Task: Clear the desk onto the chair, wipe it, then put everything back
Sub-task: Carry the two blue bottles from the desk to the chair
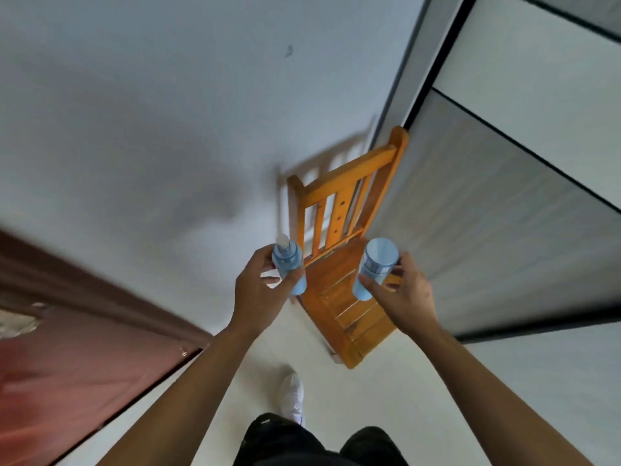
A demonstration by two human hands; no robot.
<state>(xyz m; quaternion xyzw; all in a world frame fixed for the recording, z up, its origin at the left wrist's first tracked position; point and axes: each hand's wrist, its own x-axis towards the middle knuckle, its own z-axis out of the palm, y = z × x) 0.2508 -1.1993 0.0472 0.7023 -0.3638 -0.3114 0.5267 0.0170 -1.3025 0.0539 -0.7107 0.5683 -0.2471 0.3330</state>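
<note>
Blue plastic fills both hands over the wooden chair (349, 297), the landmark for everything in this view. The left hand (258, 290) has its fingers wrapped around a pale blue bottle with a white cap (289, 267), held upright just off the chair's left front corner, over the floor. The right hand (403, 294) grasps a second blue bottle with a wide blue cap (374, 269), fingers and thumb closed round its body, directly above the slatted seat. Neither bottle touches the seat yet. The seat itself looks bare, with nothing resting on the slats that show. The desk is out of view, so how much remains on it cannot be told. As a judgement, the task sits in its first stage, clearing: these two bottles appear to be among the first items carried over, and setting them down, wiping, and returning everything all remain to be done.
</note>
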